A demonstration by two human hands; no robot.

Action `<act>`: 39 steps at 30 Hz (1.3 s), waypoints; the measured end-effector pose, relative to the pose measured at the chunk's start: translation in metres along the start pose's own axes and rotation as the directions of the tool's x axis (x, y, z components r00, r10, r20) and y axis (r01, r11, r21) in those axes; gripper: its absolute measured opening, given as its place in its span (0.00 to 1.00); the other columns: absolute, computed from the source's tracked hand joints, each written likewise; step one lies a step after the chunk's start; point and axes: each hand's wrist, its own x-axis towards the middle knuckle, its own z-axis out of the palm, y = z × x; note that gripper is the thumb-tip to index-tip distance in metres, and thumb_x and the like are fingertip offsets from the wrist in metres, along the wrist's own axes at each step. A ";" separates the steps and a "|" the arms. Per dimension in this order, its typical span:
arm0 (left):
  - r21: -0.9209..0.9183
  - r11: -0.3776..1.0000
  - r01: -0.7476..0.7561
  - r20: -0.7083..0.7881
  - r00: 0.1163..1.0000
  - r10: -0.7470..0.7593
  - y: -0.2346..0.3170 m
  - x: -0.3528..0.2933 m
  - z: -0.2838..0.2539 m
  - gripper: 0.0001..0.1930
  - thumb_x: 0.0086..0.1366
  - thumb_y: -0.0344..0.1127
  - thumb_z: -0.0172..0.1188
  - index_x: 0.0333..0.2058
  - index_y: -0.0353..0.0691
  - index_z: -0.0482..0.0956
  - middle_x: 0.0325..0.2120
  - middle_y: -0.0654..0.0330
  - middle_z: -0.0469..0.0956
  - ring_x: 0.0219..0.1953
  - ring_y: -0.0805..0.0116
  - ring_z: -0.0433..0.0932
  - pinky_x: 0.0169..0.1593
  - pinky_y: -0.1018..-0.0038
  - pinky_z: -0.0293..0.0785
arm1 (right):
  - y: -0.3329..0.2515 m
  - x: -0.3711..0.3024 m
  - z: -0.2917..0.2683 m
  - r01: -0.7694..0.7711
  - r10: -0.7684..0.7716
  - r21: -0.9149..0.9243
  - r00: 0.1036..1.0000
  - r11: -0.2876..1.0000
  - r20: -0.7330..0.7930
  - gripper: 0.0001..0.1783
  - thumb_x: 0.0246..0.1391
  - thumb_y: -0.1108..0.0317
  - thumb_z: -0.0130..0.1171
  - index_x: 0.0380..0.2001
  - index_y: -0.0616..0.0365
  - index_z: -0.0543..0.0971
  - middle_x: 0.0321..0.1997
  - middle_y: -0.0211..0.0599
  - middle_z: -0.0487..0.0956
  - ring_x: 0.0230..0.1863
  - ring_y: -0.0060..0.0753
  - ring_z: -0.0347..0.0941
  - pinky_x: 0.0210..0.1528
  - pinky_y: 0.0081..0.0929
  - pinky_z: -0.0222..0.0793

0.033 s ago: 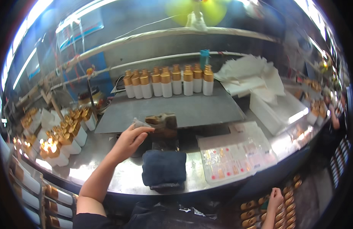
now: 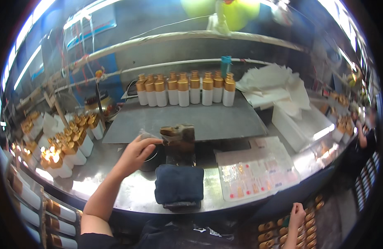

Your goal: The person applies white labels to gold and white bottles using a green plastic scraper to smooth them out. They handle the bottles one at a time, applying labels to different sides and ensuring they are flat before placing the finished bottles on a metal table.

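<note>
My left hand is over the bench, index finger stretched toward a brown, worn block and thumb apart from it. Nothing shows in its grip. A crumpled clear plastic piece shows just behind its knuckles, and a dark round container is partly hidden beneath it. In front of the block sits a pad wrapped in dark blue cloth. At the lower right, my right hand has its fingers pinched together above rows of gold-topped pieces; whatever they hold is too small to make out.
Several gold-and-white bottles stand along the back of a grey board. More bottles crowd the left side. To the right lie a plastic-covered sheet of small pieces, a white box and crumpled paper. Another person is at far right.
The view has shifted slightly. My left hand appears a little farther left of the block, and more of the dark container shows. My right hand keeps its pinch.
</note>
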 end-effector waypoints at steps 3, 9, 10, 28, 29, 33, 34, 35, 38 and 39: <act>0.000 0.990 0.141 -0.140 0.980 -0.140 -0.059 -0.023 -0.028 0.13 0.65 0.31 0.56 0.48 0.38 0.79 0.41 0.52 0.78 0.45 0.60 0.76 0.51 0.70 0.70 | -0.082 0.057 0.009 0.089 -0.101 0.140 0.991 0.986 0.085 0.05 0.57 0.72 0.58 0.29 0.62 0.78 0.15 0.37 0.71 0.16 0.26 0.67 0.21 0.26 0.62; 0.034 0.972 0.231 -0.393 0.898 -0.200 -0.166 -0.009 -0.056 0.11 0.62 0.29 0.57 0.43 0.39 0.81 0.34 0.57 0.81 0.36 0.67 0.75 0.43 0.73 0.71 | -0.175 0.099 0.044 0.057 -0.124 0.297 0.969 0.953 0.213 0.06 0.58 0.73 0.56 0.30 0.66 0.77 0.15 0.28 0.70 0.15 0.16 0.64 0.20 0.18 0.57; 0.024 0.980 0.195 -0.433 0.886 -0.166 -0.182 0.008 -0.060 0.11 0.62 0.28 0.57 0.42 0.39 0.82 0.33 0.58 0.81 0.35 0.68 0.75 0.42 0.73 0.71 | -0.185 0.102 0.050 -0.009 -0.092 0.380 0.965 0.925 0.246 0.06 0.58 0.74 0.56 0.30 0.66 0.77 0.15 0.27 0.70 0.16 0.14 0.64 0.20 0.16 0.57; 0.539 0.779 0.321 -0.531 0.847 0.018 -0.320 0.308 -0.076 0.17 0.61 0.45 0.58 0.33 0.35 0.81 0.36 0.42 0.79 0.40 0.45 0.79 0.41 0.57 0.76 | -0.233 0.104 0.031 -0.235 0.138 0.263 0.930 0.936 0.341 0.06 0.58 0.74 0.56 0.30 0.66 0.79 0.16 0.24 0.73 0.17 0.12 0.65 0.21 0.12 0.57; 0.536 0.778 0.326 -0.497 0.868 -0.021 -0.319 0.305 -0.077 0.17 0.60 0.45 0.59 0.32 0.35 0.81 0.38 0.42 0.78 0.39 0.45 0.79 0.41 0.57 0.76 | -0.235 0.103 0.031 -0.240 0.144 0.258 0.929 0.936 0.341 0.06 0.59 0.74 0.56 0.30 0.66 0.79 0.16 0.24 0.72 0.17 0.12 0.65 0.21 0.12 0.57; 0.547 0.794 0.266 -0.474 0.880 0.032 -0.300 0.265 -0.090 0.17 0.60 0.45 0.61 0.34 0.35 0.82 0.37 0.43 0.76 0.35 0.44 0.77 0.40 0.58 0.73 | -0.250 0.105 0.041 -0.288 0.154 0.340 0.916 0.895 0.370 0.07 0.59 0.73 0.54 0.30 0.65 0.79 0.15 0.23 0.70 0.16 0.12 0.64 0.21 0.12 0.55; 0.555 0.781 0.287 -0.478 0.878 0.016 -0.291 0.252 -0.095 0.17 0.60 0.45 0.61 0.35 0.35 0.83 0.36 0.43 0.76 0.35 0.44 0.77 0.40 0.59 0.73 | -0.256 0.106 0.046 -0.321 0.194 0.325 0.909 0.889 0.369 0.07 0.59 0.73 0.54 0.29 0.64 0.79 0.14 0.24 0.70 0.16 0.12 0.64 0.21 0.12 0.55; 0.476 0.837 0.270 -0.510 0.860 0.012 -0.279 0.238 -0.096 0.16 0.60 0.45 0.62 0.37 0.36 0.83 0.34 0.41 0.75 0.35 0.44 0.75 0.39 0.60 0.72 | -0.261 0.107 0.050 -0.288 0.132 0.366 0.909 0.885 0.396 0.07 0.59 0.74 0.53 0.30 0.64 0.79 0.15 0.24 0.70 0.16 0.11 0.64 0.21 0.12 0.55; 0.469 0.872 0.143 -0.569 0.804 0.174 -0.225 0.196 -0.104 0.14 0.59 0.40 0.64 0.37 0.34 0.82 0.35 0.46 0.74 0.33 0.50 0.76 0.39 0.65 0.72 | -0.287 0.108 0.060 -0.211 -0.054 0.486 0.878 0.848 0.475 0.05 0.58 0.76 0.54 0.30 0.65 0.78 0.16 0.25 0.72 0.16 0.12 0.64 0.21 0.11 0.57; 0.406 0.908 0.101 -0.559 0.814 0.159 -0.203 0.177 -0.106 0.13 0.60 0.39 0.64 0.37 0.34 0.81 0.35 0.48 0.74 0.32 0.55 0.76 0.38 0.67 0.72 | -0.301 0.106 0.063 -0.175 -0.136 0.536 0.861 0.826 0.491 0.05 0.57 0.76 0.55 0.30 0.65 0.79 0.17 0.26 0.72 0.17 0.13 0.66 0.21 0.12 0.59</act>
